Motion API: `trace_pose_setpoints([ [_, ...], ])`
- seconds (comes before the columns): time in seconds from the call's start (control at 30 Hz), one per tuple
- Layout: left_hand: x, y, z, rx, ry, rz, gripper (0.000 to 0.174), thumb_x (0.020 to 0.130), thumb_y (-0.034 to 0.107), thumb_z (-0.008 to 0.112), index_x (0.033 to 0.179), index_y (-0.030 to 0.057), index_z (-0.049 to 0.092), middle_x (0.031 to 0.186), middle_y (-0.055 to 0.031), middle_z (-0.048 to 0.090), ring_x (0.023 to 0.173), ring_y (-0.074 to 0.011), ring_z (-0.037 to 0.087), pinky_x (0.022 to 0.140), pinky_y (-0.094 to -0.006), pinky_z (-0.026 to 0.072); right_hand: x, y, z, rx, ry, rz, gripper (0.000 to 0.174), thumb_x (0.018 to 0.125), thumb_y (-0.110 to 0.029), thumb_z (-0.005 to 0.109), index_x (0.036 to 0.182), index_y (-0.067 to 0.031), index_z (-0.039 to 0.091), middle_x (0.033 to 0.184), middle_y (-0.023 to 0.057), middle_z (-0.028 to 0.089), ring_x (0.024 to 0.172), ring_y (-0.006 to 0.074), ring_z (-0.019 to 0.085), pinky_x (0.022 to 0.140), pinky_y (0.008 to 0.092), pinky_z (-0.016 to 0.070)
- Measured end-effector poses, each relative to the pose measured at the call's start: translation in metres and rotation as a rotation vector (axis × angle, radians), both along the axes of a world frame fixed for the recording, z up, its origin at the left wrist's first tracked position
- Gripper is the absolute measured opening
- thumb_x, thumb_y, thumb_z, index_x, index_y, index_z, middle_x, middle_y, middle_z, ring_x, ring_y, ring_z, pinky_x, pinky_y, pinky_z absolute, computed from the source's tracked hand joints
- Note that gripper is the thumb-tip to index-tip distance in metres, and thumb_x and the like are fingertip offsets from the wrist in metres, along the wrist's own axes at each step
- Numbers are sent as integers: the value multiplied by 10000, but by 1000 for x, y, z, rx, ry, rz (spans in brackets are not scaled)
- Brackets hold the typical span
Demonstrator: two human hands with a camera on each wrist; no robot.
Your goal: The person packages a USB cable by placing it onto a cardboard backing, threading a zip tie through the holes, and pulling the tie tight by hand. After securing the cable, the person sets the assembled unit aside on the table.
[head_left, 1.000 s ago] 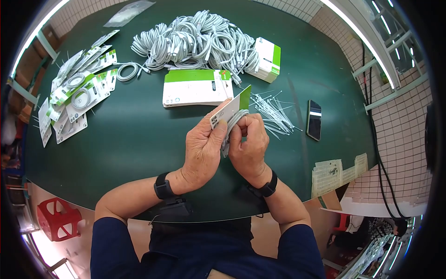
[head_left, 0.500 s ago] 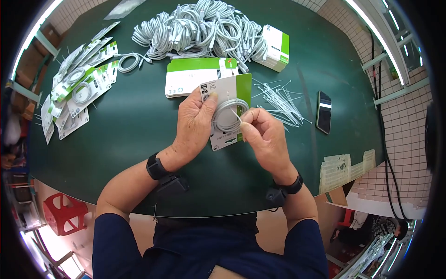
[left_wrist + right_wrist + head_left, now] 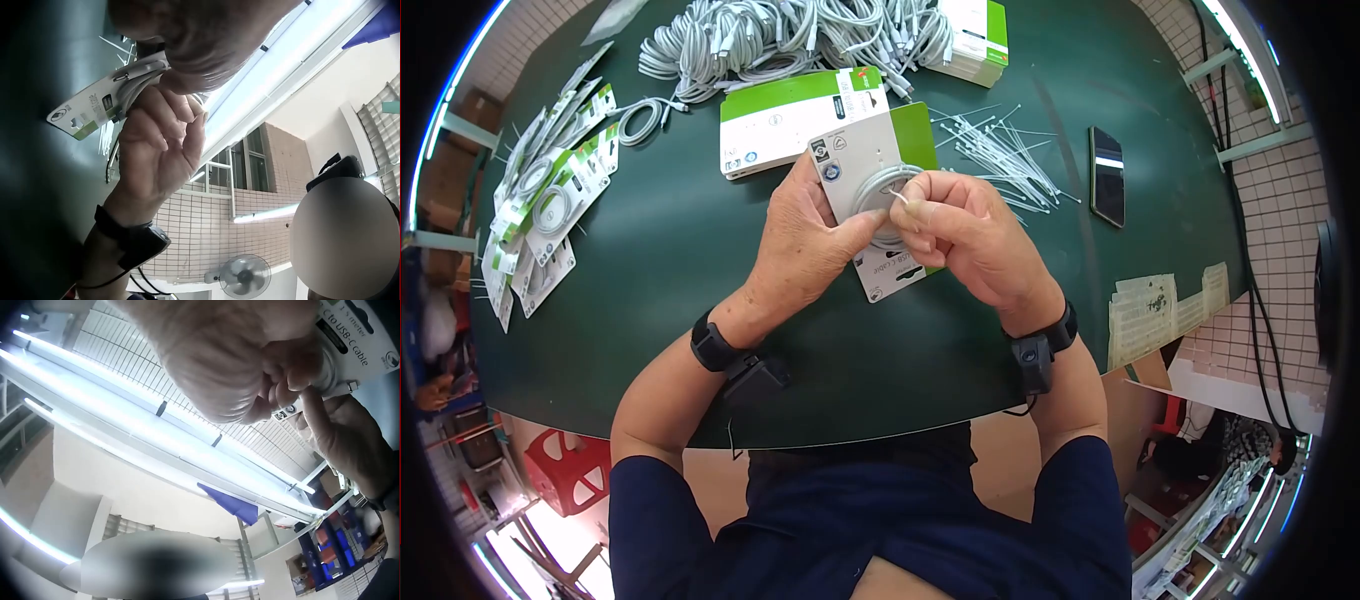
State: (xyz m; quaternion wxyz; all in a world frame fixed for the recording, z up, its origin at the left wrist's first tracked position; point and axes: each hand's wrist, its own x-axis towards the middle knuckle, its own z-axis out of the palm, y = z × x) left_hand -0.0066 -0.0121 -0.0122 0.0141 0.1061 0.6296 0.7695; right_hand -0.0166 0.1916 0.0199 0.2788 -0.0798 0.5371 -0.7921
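In the head view the left hand grips a white and green card, its thumb pressing a coiled pale cable against the card's face. Over the coil, the right hand pinches a thin white tie between thumb and forefinger. In the left wrist view the card is tilted, and the right hand has its fingers curled at the coil. The right wrist view shows the card's printed face and the left hand beside it; the tie cannot be made out there.
Behind the hands lie a stack of cards, a heap of coiled cables and another card stack. White ties and a phone lie right; carded cables lie left.
The card has turned from edge-on to face the head camera. The right hand now has its fingertips at the coil's middle with the tie. The head view has shifted, so the table items appear higher.
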Motion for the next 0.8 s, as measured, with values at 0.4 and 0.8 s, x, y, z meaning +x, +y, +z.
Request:
trace_pose_setpoints([
  [0.4, 8, 5, -5, -27, 16, 114, 556, 956, 39, 741, 1439, -48, 479, 1209, -151, 729, 1086, -171, 718, 934, -300, 584, 12, -4, 27, 443, 144, 189, 94, 974, -64, 641, 891, -38, 606, 876, 52, 683, 613, 60, 605, 541, 194, 456],
  [0.8, 13, -1, 1, -11, 40, 59, 425, 964, 59, 754, 1336, -13, 562, 1235, -108, 708, 1108, -140, 677, 959, -303, 563, 15, 2, 15, 320, 296, 287, 59, 916, -12, 671, 883, -32, 626, 853, 32, 684, 625, 75, 618, 559, 214, 483],
])
